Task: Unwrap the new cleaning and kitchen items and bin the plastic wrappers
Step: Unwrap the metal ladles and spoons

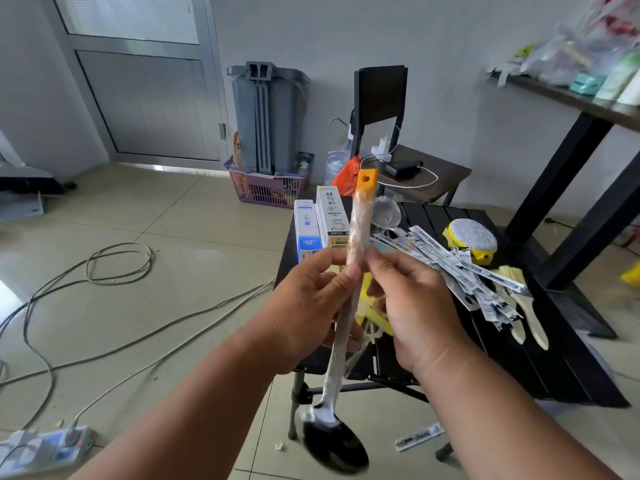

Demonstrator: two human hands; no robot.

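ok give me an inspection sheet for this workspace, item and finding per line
surface: black slatted folding table, crowded.
job's things: ladle held upright, orange handle end up, black bowl down, clear plastic wrap still on it.
clutter: two upright boxes, pile of wrapped pen refills, yellow scrubber, two brushes; one refill pack on the floor.
grippers: left hand and right hand both pinch the ladle's handle.
cables: grey cables looped across the floor to a power strip.
surroundings: grey bin by the wall, purple basket, stocked shelf.
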